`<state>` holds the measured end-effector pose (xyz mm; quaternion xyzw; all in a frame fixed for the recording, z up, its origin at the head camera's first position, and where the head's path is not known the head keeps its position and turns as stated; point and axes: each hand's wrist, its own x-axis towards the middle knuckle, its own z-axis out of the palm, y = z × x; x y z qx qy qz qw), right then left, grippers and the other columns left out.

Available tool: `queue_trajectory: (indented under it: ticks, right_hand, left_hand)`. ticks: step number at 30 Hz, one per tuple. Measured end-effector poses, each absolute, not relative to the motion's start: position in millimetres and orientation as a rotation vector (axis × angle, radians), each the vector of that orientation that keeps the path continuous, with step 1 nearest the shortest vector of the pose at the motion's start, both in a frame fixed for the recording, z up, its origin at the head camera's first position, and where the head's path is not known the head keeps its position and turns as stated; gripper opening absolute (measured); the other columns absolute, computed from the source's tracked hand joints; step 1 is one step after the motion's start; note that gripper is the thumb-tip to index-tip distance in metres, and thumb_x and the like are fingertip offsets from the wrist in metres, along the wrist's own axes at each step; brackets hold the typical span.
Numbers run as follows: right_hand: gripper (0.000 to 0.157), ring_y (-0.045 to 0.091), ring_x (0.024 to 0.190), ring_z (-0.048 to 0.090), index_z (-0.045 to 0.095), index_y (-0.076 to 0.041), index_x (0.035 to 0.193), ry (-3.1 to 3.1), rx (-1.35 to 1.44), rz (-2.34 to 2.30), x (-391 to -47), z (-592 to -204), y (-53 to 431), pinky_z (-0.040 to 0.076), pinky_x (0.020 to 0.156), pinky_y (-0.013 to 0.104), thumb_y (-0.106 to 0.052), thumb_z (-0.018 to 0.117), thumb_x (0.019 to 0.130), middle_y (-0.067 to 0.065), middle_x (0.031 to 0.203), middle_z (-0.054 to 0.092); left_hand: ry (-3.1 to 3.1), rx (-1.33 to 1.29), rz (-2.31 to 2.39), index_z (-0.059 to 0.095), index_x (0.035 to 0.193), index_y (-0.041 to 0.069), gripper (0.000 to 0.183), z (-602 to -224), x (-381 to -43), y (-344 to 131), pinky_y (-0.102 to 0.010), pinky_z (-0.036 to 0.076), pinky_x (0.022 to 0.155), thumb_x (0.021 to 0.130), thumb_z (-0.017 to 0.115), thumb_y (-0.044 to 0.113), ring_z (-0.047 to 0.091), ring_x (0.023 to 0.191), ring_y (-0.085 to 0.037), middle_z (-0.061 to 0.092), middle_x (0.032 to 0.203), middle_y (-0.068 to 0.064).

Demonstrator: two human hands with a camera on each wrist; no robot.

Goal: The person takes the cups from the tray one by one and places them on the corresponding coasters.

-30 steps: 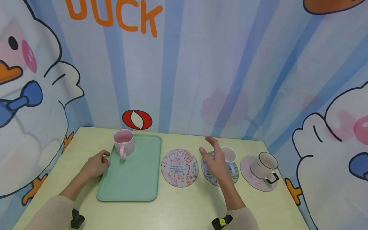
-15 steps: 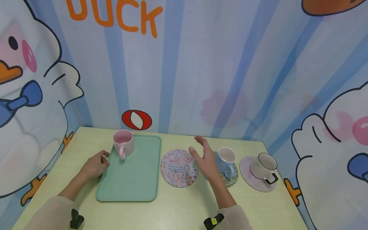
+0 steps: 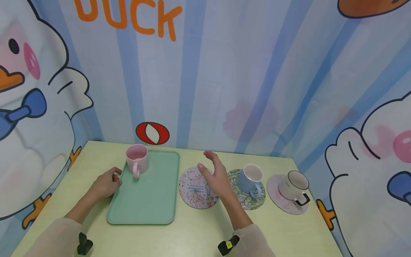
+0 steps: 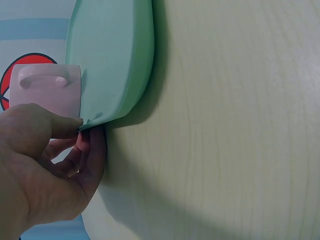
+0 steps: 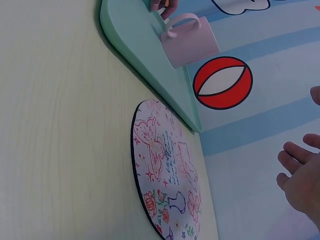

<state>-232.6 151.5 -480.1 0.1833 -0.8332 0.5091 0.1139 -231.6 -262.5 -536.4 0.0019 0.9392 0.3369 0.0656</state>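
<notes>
My left hand (image 3: 106, 184) pinches the left rim of a green tray (image 3: 144, 200), thumb on top and fingers beneath, as the left wrist view shows. A pink mug (image 3: 138, 159) stands upright in the tray's far left corner, its handle toward me. Over the right part of a round coaster with pink drawings (image 3: 194, 192) hovers my right hand (image 3: 218, 178), holding nothing, thumb and fingers spread apart. To its right, a blue mug (image 3: 247, 180) with a white inside stands on a green patterned coaster (image 3: 250, 203).
Farther right, a white mug (image 3: 290, 187) with a black rim and handle stands on a pale pink coaster (image 3: 276, 192). Behind the pale wooden table (image 3: 199, 235) hangs a blue striped curtain (image 3: 212, 78) printed with ducks.
My right hand has moved left, from in front of the blue mug to over the coaster with pink drawings. My left hand, the tray and the mugs stay in place.
</notes>
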Motion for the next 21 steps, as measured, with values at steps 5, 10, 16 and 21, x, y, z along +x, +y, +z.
queue_trajectory:
  ticks: [5, 10, 16, 21]
  right_hand:
    - [0.060, 0.030, 0.150, 0.043, 0.045, -0.011, 0.157, -2.487, 0.579, 1.473, -237.1, -481.9, 141.5, 0.030, 0.122, 0.055, -0.034, 0.063, 0.105, 0.010, 0.158, 0.051]
    - [0.063, 0.029, 0.149, 0.043, 0.043, -0.009, 0.159, -2.501, 0.636, 1.473, -239.1, -476.8, 131.7, 0.031, 0.122, 0.054, -0.036, 0.063, 0.105, 0.010, 0.159, 0.050]
    - [0.066, 0.027, 0.149, 0.044, 0.042, -0.009, 0.159, -2.514, 0.682, 1.465, -245.2, -474.0, 119.4, 0.033, 0.121, 0.052, -0.039, 0.062, 0.105, 0.010, 0.159, 0.050]
    - [0.066, 0.026, 0.150, 0.043, 0.042, -0.008, 0.159, -2.528, 0.679, 1.508, -246.0, -474.8, 108.1, 0.032, 0.122, 0.051, -0.038, 0.062, 0.104, 0.011, 0.160, 0.050]
  left_hand:
    - [2.838, 0.013, 1.012, 0.051, 0.132, -0.009, 0.037, -537.2, -232.1, -263.1, -0.036, 0.045, 0.068, 0.100, 0.057, 0.009, 0.058, 0.082, -0.026, 0.059, 0.096, -0.015]
    - [2.839, 0.028, 1.011, 0.051, 0.132, -0.010, 0.037, -537.1, -232.5, -263.5, -0.036, 0.045, 0.067, 0.100, 0.058, 0.009, 0.058, 0.081, -0.026, 0.060, 0.095, -0.015]
    - [2.814, 0.016, 1.005, 0.049, 0.134, -0.010, 0.039, -537.3, -233.4, -265.4, -0.036, 0.045, 0.067, 0.101, 0.056, 0.009, 0.058, 0.080, -0.026, 0.059, 0.096, -0.016]
    - [2.786, 0.002, 1.015, 0.048, 0.136, -0.009, 0.040, -536.7, -235.1, -265.5, -0.036, 0.046, 0.068, 0.101, 0.057, 0.009, 0.058, 0.082, -0.027, 0.059, 0.097, -0.017]
